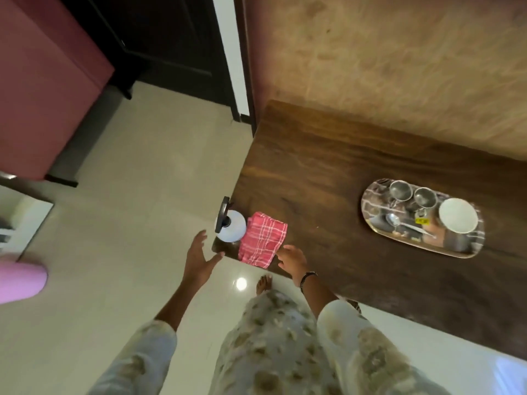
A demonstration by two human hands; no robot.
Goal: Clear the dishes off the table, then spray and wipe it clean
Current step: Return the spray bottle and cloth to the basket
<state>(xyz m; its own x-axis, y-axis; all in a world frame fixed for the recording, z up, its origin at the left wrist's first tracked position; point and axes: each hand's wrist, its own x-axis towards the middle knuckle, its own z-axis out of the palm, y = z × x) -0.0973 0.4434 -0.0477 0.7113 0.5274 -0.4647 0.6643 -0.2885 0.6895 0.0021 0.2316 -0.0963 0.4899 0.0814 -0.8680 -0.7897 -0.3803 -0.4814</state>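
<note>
Both grips are released and hold nothing: the left hand (199, 259) hangs over the floor (137, 223) with fingers spread, and the right hand (292, 259) sits at the near edge of the dark wooden table (328, 178), its fingers loosely curled.

Just beyond the left hand, on the table's near corner, stands a white spray bottle (231, 230), upright, its dark trigger head (222, 213) running as a bar toward the table's far side. Between the two hands, touching the bottle's side, lies a folded red-and-white checked cloth (263, 243); its long axis runs from the table edge inward, and the near end overhangs the edge just beside the right hand's fingertips.

Well off to the right of the right hand lies an oval metal tray (379, 223), its long axis running along the table. On it stand two steel cups (400, 190) side by side, a white bowl (458, 215) to their right, and a spoon (405, 223) lying lengthwise with its bowl toward the hands.
</note>
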